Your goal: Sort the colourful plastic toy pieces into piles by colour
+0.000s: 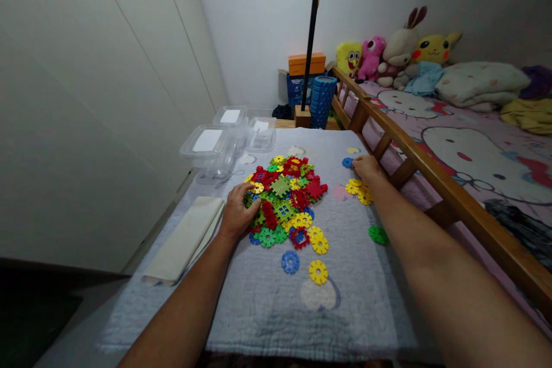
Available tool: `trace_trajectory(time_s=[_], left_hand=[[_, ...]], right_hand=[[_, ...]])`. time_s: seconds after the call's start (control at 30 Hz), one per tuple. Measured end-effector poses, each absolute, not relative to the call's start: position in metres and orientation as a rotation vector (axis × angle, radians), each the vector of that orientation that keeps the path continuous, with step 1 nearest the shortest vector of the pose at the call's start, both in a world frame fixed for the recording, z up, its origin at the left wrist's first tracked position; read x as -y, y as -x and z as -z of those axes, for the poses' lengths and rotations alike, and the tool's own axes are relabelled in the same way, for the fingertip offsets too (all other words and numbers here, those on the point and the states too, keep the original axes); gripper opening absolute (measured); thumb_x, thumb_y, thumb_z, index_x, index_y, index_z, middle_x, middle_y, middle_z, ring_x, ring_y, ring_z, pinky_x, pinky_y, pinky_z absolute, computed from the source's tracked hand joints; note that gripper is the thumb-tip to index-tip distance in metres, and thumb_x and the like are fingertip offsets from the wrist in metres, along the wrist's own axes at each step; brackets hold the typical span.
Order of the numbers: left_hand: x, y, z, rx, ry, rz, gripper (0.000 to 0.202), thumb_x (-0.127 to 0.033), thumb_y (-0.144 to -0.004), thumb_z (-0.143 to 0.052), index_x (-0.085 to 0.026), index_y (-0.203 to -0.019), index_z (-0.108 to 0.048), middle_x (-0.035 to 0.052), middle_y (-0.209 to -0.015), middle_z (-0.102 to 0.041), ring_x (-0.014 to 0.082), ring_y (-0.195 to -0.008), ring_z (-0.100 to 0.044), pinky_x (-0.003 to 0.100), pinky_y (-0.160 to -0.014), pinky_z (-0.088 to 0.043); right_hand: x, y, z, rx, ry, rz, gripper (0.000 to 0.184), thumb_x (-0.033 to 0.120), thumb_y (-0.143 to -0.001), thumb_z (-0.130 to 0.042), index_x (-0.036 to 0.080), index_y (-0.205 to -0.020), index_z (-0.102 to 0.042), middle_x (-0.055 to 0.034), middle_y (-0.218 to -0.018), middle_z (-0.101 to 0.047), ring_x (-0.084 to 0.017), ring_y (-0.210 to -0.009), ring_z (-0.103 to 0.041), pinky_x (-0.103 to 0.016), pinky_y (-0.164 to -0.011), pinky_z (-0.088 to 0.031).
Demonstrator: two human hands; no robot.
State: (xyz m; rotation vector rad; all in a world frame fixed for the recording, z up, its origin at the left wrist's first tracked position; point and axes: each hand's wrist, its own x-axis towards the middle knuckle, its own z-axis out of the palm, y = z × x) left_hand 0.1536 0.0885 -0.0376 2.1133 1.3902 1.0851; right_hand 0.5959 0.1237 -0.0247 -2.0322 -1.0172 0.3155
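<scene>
A heap of plastic interlocking pieces (280, 187) in red, yellow, green and blue lies mid-table, square tiles mixed with notched discs. My left hand (239, 210) rests against the heap's left edge, thumb and fingers apart, beside a yellow disc (257, 188). At the table's far right, my right hand (367, 168) pinches the edge of a blue notched disc (347, 162). Several yellow discs (359, 191) lie just below that hand, and green discs (378, 234) sit nearer me by the forearm. In front of the heap are a loose blue disc (290, 262) and a yellow one (318, 272).
Clear lidded plastic boxes (207, 146) stand at the table's back left. A folded cream cloth (185, 238) lies along the left edge. The wooden bed rail (405, 146) runs along the right side. Behind the table are a black pole (311, 34) and a blue foam roller (322, 102).
</scene>
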Motion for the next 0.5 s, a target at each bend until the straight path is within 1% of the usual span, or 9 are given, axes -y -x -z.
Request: trace_trajectory(time_s=[0.07,0.17,0.23,0.3,0.4,0.5], left_hand=[[-0.088,-0.154,0.038,-1.390,-2.114,-1.082,0.031,-0.036,-0.083,-0.062,-0.023,-0.111,-0.062,0.0094,-0.123,-0.064,0.0277,-0.121,-0.057,0.046,-0.110,-0.043],[-0.088,-0.154,0.038,-1.379,-2.119,-1.082,0.031,-0.036,-0.083,-0.062,-0.023,-0.111,-0.062,0.0093,-0.123,-0.064,0.0275,-0.120,-0.057,0.046,-0.110,-0.043],[-0.089,-0.154,0.038,-1.375,-2.120,-1.085,0.031,-0.035,-0.083,-0.062,-0.022,-0.111,-0.062,0.0095,-0.122,-0.064,0.0276,-0.120,-0.057,0.046,-0.110,-0.043],[-0.089,-0.155,0.038,-1.377,-2.120,-1.087,0.031,-0.034,-0.082,-0.062,-0.022,-0.110,-0.062,0.0096,-0.122,-0.064,0.0278,-0.120,-0.057,0.047,-0.110,-0.043],[-0.090,-0.154,0.039,-1.377,-2.125,-1.084,0.031,-0.034,-0.082,-0.063,-0.023,-0.111,-0.062,0.0092,-0.122,-0.063,0.0277,-0.121,-0.057,0.047,-0.110,-0.043],[-0.090,-0.154,0.040,-1.378,-2.129,-1.093,0.031,-0.034,-0.082,-0.063,-0.023,-0.111,-0.062,0.0090,-0.122,-0.063,0.0275,-0.120,-0.057,0.046,-0.110,-0.043]], right_hand=[[-0.119,-0.595,0.021,0.972,2.111,-0.273,0.005,0.016,-0.065,-0.063,0.015,-0.064,-0.067,-0.0035,-0.056,-0.060,-0.020,-0.064,-0.061,-0.027,-0.057,-0.045],[-0.107,-0.590,0.012,0.973,2.138,-0.236,0.013,0.013,-0.066,-0.059,0.014,-0.072,-0.071,-0.0056,-0.070,-0.069,-0.020,-0.071,-0.064,-0.028,-0.065,-0.047],[-0.098,-0.581,0.004,1.026,2.106,-0.207,0.017,0.015,-0.068,-0.058,0.014,-0.078,-0.072,-0.0068,-0.080,-0.073,-0.019,-0.076,-0.065,-0.028,-0.070,-0.049],[-0.086,-0.567,-0.002,1.127,2.039,-0.201,0.018,0.018,-0.072,-0.058,0.015,-0.082,-0.073,-0.0069,-0.085,-0.074,-0.019,-0.080,-0.065,-0.028,-0.075,-0.049],[-0.062,-0.537,-0.008,1.334,1.925,-0.339,0.017,0.022,-0.076,-0.058,0.017,-0.084,-0.073,-0.0046,-0.082,-0.073,-0.018,-0.077,-0.065,-0.028,-0.074,-0.048],[-0.032,-0.500,-0.011,1.594,1.792,-0.611,0.015,0.025,-0.079,-0.059,0.019,-0.084,-0.072,-0.0017,-0.076,-0.071,-0.016,-0.070,-0.063,-0.026,-0.067,-0.046]])
